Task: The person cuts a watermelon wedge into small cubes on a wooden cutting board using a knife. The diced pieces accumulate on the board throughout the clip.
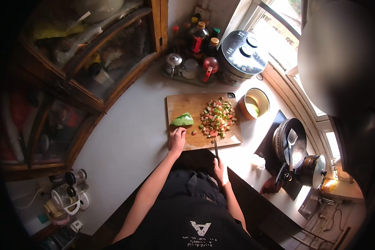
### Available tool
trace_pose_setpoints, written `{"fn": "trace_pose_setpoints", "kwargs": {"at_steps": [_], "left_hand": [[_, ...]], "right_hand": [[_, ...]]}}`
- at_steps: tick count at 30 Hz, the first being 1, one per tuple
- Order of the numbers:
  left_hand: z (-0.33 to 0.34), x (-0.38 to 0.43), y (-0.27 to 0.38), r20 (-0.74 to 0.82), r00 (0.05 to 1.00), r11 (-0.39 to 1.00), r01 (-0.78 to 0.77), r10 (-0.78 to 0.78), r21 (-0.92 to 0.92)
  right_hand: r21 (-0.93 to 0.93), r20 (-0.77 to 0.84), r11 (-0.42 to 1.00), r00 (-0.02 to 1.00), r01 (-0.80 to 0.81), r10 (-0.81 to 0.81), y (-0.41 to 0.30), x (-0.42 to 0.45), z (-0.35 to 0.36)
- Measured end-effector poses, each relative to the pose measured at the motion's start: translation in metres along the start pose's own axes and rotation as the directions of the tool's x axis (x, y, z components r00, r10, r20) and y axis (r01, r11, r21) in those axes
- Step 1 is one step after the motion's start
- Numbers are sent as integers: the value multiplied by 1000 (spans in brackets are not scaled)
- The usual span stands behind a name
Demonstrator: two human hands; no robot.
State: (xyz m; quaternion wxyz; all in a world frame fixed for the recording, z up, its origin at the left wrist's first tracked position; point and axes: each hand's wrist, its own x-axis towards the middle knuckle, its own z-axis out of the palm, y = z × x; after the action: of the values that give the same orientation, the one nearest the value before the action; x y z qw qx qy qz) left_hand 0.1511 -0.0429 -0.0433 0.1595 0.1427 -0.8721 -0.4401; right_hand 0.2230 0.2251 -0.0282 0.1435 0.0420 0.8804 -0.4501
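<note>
A wooden cutting board lies on the white counter before me. On its right half is a heap of small pink and green cubes, which look like diced watermelon rind. A larger green piece, apparently rind too, rests on the left half. My left hand is at the board's lower left, its curled fingertips just below that piece; whether they pinch anything is too small to tell. One loose cube lies to their right. My right hand grips a kitchen knife, its blade reaching over the board's near edge.
A small pot stands right of the board. Behind are an electric cooker, a tray of seasoning containers and several bottles. Farther right, a frying pan and a lidded pot stand by the window. A glass-fronted cabinet borders the left.
</note>
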Motion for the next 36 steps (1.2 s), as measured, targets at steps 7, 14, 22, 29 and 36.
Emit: {"fn": "trace_pose_setpoints", "kwargs": {"at_steps": [7, 14, 22, 29, 36], "left_hand": [[7, -20, -3, 78, 991, 993, 116, -112, -39], [27, 0, 30, 178, 983, 972, -94, 55, 217], [50, 26, 60, 167, 980, 994, -101, 105, -32], [2, 57, 38, -50, 977, 977, -206, 209, 55], [-34, 54, 3, 68, 994, 991, -86, 80, 102]], "right_hand": [[8, 134, 998, 989, 60, -61, -57, 32, 13], [62, 58, 998, 998, 24, -28, -63, 26, -10], [-5, -4, 977, 977, -213, 213, 7, 1, -36], [63, -101, 977, 973, -203, 208, 30, -5, -41], [25, 27, 999, 999, -31, 30, -17, 13, -19]]}}
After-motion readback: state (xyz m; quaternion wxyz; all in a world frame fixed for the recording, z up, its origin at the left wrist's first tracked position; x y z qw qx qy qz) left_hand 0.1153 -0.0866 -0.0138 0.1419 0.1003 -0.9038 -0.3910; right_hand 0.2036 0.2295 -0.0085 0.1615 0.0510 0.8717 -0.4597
